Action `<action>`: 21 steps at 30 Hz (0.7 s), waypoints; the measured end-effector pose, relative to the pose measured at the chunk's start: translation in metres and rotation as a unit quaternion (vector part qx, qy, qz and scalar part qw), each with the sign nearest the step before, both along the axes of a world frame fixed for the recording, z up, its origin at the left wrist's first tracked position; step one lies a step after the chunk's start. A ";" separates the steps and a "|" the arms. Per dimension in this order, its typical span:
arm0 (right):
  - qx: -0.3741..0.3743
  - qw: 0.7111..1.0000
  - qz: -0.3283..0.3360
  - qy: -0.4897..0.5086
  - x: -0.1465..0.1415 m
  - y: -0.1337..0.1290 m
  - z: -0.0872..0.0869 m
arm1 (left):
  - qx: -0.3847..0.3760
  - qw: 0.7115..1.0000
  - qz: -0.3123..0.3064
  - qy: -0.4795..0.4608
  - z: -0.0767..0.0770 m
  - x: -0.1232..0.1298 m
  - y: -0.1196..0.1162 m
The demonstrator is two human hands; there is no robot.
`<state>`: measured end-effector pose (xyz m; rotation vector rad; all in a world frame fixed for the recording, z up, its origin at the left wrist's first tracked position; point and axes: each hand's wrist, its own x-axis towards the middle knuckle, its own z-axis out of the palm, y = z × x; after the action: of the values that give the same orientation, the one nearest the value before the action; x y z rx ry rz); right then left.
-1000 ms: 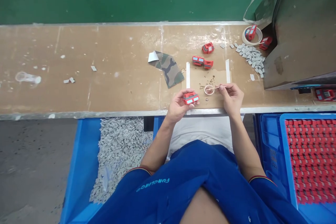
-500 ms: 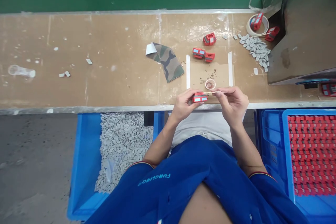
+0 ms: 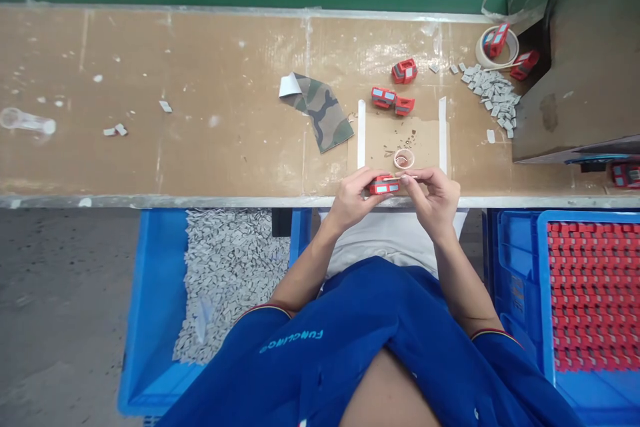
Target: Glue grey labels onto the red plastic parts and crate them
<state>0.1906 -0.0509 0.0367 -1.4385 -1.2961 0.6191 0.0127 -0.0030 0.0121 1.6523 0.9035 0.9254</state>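
Item one: the left hand (image 3: 353, 200), curled and closed on a red block (image 3: 384, 185) with pale rectangular faces, the block held at the bench's front edge between the two hands. Item two: the right hand (image 3: 435, 201), its fingers drawn together in a pinch on a thin stick (image 3: 406, 177), whose tip lay at or just beside the block; whether it touched could not be told. Directly behind the hands sat a cardboard sheet (image 3: 395, 141), flanked by two white strips (image 3: 361, 133) (image 3: 443, 133), bearing a small ring of tape (image 3: 404, 159) and scattered brown crumbs (image 3: 407, 141). On the wooden bench (image 3: 150, 107) lay a camouflage sheet (image 3: 320, 113) with a white corner, and three more red blocks (image 3: 405, 71) (image 3: 383, 97) (image 3: 405, 105) stood above the cardboard. To the right were a heap of grey tiles (image 3: 493, 97) and a large tape roll (image 3: 497, 47) with a red block (image 3: 497, 40) resting in it. Below the bench, a blue crate (image 3: 155, 320) at left held many grey tiles (image 3: 230, 280), and a blue crate (image 3: 517, 280) at right held rows of red blocks (image 3: 595, 293). The person wore a blue shirt (image 3: 320, 360).
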 end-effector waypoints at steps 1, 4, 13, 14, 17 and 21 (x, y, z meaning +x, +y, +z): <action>0.001 1.000 -0.002 0.000 0.000 0.000 0.001 | 0.001 1.000 -0.001 -0.001 0.000 0.000 0.000; 0.000 1.000 -0.011 -0.005 0.001 -0.002 0.005 | 0.007 1.000 -0.004 -0.002 -0.001 0.000 0.000; 0.050 0.993 -0.075 -0.073 0.017 0.021 -0.002 | 0.021 1.000 -0.004 -0.002 -0.006 -0.004 0.001; 0.045 0.994 -0.062 -0.080 0.017 0.024 -0.006 | 0.020 1.000 -0.005 0.001 -0.007 -0.005 0.001; 0.026 0.995 0.002 -0.093 0.017 0.028 -0.013 | 0.006 1.000 -0.004 0.008 -0.008 -0.007 0.001; 0.022 0.985 -0.028 -0.171 0.051 0.030 -0.015 | -0.024 1.000 0.002 -0.017 -0.010 -0.009 0.001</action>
<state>0.2415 -0.0212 0.0220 -1.5856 -1.5175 0.3123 0.0037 -0.0021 0.0020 1.5897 0.9011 0.9250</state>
